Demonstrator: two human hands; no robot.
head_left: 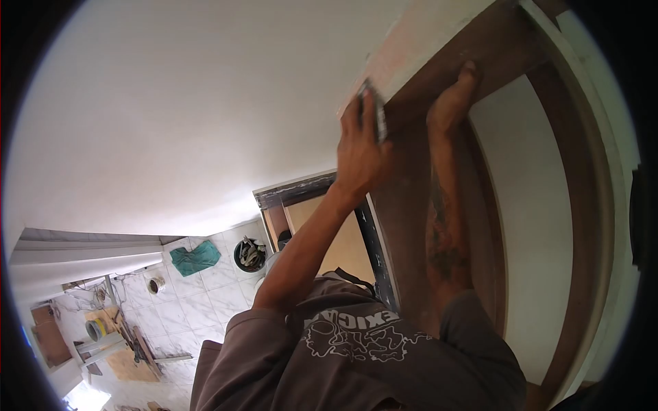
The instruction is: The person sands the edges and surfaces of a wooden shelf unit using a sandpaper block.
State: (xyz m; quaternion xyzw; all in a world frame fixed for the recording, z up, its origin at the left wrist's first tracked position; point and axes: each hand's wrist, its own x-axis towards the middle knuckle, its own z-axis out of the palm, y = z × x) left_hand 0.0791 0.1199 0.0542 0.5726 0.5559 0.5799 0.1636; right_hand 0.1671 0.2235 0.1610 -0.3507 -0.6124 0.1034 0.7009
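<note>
Left hand [361,154] reaches upward, fingers pinching a grey pad [381,122] at the wall's [205,109] edge

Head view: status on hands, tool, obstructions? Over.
Left hand gripping blurred tool at edge of white wall. Right hand at brown board, grip unclear. No visible obstruction.

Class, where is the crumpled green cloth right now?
In the head view, the crumpled green cloth lies left of centre on the white marbled floor tiles, between a small round pale container and a dark round bucket.
</note>
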